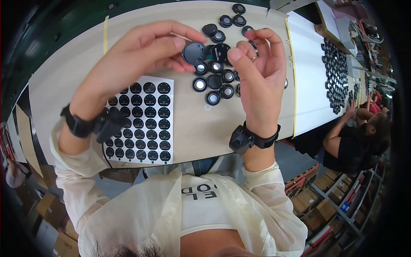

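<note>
My left hand (147,49) holds a round dark grey puck-like part (194,53) between thumb and fingers, its flat face with small holes turned up. Close beside it, my right hand (262,73) pinches a round black sticker (220,53) with pale print between thumb and forefinger. Beneath both hands lie several round black parts (214,81) on the table, some showing a silvery centre. A white sheet of round black stickers (169,128) lies below my left forearm, which covers part of it.
The beige table (192,132) carries more round parts (239,8) at its far side. Right of a yellow tape line (293,85), a white surface holds a dense group of dark round parts (335,77). A person in black (338,143) sits at the right; cardboard boxes (55,210) stand at lower left.
</note>
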The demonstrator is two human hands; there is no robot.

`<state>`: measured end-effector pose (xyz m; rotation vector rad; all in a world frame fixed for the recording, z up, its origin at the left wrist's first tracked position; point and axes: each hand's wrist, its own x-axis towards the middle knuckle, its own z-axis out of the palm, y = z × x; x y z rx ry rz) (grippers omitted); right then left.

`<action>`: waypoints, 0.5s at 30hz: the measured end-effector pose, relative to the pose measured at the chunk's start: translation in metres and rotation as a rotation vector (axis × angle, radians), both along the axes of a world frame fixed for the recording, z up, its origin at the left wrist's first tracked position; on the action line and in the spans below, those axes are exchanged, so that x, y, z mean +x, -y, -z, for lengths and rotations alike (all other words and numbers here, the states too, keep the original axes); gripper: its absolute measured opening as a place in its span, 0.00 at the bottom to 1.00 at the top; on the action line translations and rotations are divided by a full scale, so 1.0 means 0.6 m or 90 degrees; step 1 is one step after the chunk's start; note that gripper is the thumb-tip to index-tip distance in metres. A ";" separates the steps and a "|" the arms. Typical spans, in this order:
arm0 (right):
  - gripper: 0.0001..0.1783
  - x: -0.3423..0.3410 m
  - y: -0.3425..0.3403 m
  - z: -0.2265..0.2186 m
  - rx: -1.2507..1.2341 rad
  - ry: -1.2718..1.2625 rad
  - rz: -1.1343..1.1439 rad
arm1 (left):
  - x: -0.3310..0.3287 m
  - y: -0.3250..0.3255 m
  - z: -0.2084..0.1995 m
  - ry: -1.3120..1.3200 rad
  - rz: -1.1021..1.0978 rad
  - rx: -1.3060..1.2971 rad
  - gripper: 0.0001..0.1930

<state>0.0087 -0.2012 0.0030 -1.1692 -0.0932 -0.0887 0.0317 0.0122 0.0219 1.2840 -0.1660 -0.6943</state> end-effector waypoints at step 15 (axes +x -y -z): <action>0.30 -0.007 -0.021 0.009 -0.063 0.014 -0.039 | -0.073 0.036 0.034 0.243 -0.253 0.064 0.23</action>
